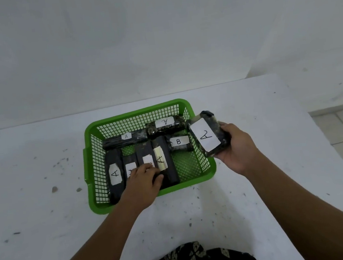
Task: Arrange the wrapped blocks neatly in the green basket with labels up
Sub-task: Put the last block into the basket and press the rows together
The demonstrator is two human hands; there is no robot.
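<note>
Head view, speckled white table (44, 187), white wall (113, 40)

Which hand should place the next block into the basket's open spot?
Right. The right hand already holds a wrapped block, label A up, just over the green basket rim beside the bare near-right corner. The left hand is pressed on the packed blocks.

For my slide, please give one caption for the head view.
Right hand holds an A-labelled block beside the green basket; left hand presses blocks inside.
</note>
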